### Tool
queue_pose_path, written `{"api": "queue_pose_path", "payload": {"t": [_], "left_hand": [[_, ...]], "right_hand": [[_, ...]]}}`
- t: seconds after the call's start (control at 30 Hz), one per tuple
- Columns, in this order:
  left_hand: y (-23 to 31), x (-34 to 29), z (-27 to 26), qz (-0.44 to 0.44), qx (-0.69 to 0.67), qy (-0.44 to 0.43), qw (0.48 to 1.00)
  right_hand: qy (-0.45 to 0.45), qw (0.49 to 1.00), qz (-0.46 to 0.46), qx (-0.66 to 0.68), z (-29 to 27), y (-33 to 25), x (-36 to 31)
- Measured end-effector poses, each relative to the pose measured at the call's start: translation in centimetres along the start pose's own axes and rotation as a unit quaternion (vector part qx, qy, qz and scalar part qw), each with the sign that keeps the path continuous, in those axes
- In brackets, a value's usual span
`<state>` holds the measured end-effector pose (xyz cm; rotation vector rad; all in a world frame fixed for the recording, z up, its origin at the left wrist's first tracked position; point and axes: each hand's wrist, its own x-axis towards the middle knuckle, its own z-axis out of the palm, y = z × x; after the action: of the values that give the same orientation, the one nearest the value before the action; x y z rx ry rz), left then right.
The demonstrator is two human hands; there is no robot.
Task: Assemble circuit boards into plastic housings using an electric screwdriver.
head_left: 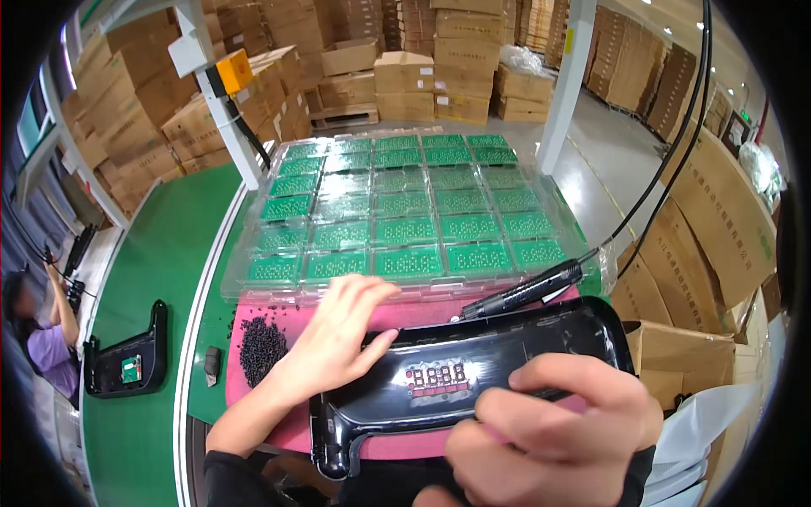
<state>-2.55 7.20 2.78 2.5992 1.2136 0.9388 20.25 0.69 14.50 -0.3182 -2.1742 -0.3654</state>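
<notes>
A glossy black plastic housing (473, 372) with a small red digit display (437, 377) lies on a pink mat (405, 314) in front of me. My left hand (334, 334) rests flat on the mat, thumb touching the housing's upper left edge, fingers spread. My right hand (553, 431) is closed around the grip of a black electric screwdriver (524, 293), whose body reaches up and away over the housing's top edge, cable rising to the upper right.
A clear tray (405, 203) of several green circuit boards stands behind the mat. A heap of black screws (260, 345) lies at the mat's left. Another black housing (127, 359) sits on the green conveyor belt (160, 253). A person (38, 334) works at far left. Cardboard boxes (710, 220) stand right.
</notes>
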Motion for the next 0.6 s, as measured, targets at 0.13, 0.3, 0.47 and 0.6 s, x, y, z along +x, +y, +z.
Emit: {"api": "queue_pose_path", "payload": {"t": [0.13,0.3,0.47,0.6], "left_hand": [[-2.7,-0.9,3.5,0.021,0.047,-0.088,0.995],[-3.9,-2.2,3.9,0.034,0.058,-0.062,0.996],[-5.0,-4.8,4.2,0.033,0.074,-0.019,0.997],[-5.5,-5.0,4.8,0.038,0.073,-0.015,0.996]], "right_hand": [[-0.155,0.971,0.176,-0.041,-4.5,-2.6,3.9],[-0.119,0.990,-0.073,0.014,-3.7,-0.7,3.2],[-0.122,0.992,-0.010,0.014,10.0,4.4,1.4],[-0.108,0.983,0.138,0.058,23.7,10.1,4.1]]}}
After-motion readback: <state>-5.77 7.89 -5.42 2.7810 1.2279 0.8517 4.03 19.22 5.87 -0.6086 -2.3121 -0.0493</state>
